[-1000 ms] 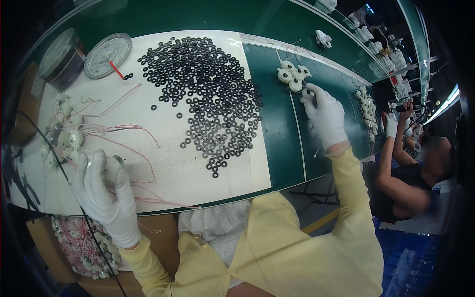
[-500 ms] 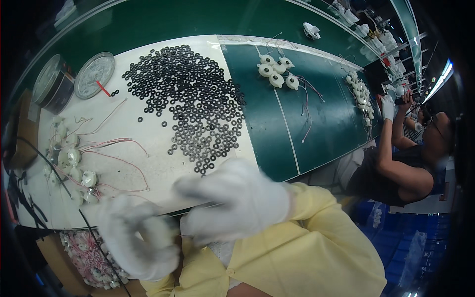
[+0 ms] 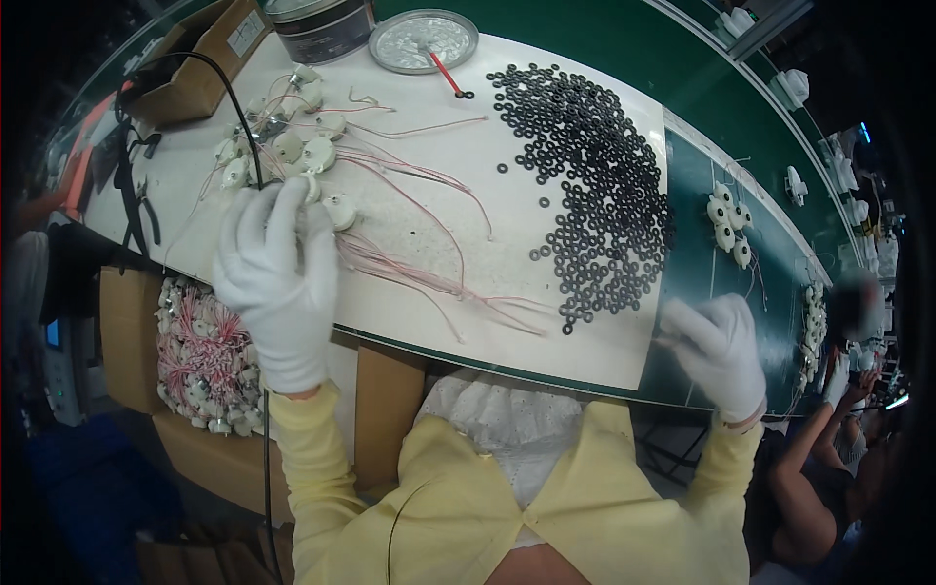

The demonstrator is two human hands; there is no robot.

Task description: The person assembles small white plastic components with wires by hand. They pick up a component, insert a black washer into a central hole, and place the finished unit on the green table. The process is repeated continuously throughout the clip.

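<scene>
The left white-gloved hand (image 3: 278, 283) is bending its fingers beside round cream-white parts with pink wires (image 3: 319, 154), which are lying upper left; I cannot tell whether it is grasping one. The right white-gloved hand (image 3: 721, 356) is blurring, lower right, grip unclear. Small black rings (image 3: 609, 180) are covering the white worktop (image 3: 419, 312), right of centre.

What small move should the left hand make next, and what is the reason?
Probably the left hand should grasp the white round part just right of its thumb and lift it slowly: this part lies close to the fingers, and pink wires run crowded together nearby, so a quick pull might snag them.
</scene>
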